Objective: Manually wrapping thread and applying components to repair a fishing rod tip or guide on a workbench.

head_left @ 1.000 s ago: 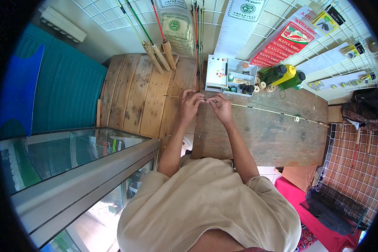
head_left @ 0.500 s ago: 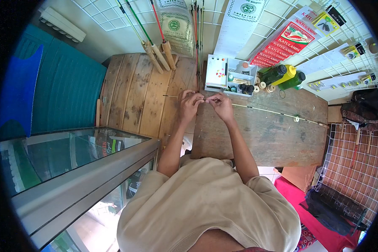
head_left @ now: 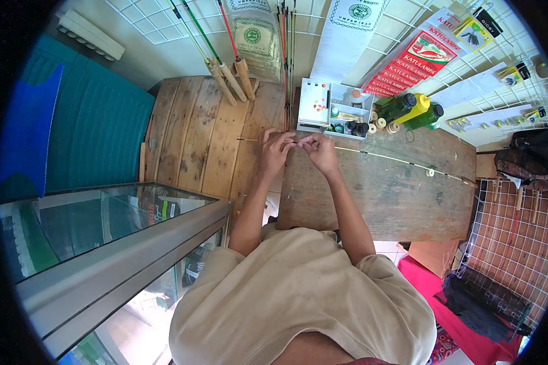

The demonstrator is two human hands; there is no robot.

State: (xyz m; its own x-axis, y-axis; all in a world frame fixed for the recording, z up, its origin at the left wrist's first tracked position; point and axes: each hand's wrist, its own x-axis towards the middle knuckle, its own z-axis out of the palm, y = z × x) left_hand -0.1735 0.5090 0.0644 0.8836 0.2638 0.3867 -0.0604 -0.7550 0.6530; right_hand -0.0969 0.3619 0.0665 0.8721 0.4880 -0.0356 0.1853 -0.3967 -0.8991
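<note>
The person leans over the wooden counter (head_left: 383,194) with both hands drawn close together above its far left corner, working on a thin pale rod (head_left: 396,160) that lies along the counter and runs off to the right, toward a small ring-like fitting near its far end. The left hand (head_left: 274,152) has its fingers curled shut around the rod's near end, thumb and forefinger pinching it so that a short dark tip pokes out leftward over the plank floor (head_left: 195,140); the right hand (head_left: 319,149) is closed on the same rod just beside it, fingertips almost touching those of the left. Holding it at two neighbouring points seems meant to keep the slender piece from flexing while something fine is done between the fingers; what exactly sits there is too small to tell. Both forearms reach forward from the beige shirt, elbows bent and apart, wrists angled inward. Just beyond the hands stands a white compartment tray (head_left: 332,112) of small dark and coloured bits, within easy reach, and right of it green and yellow bottles (head_left: 417,109). Several fishing rods (head_left: 228,67) with cork handles lean against the wire grid wall, and a glass display case (head_left: 103,225) stands at the person's left.
</note>
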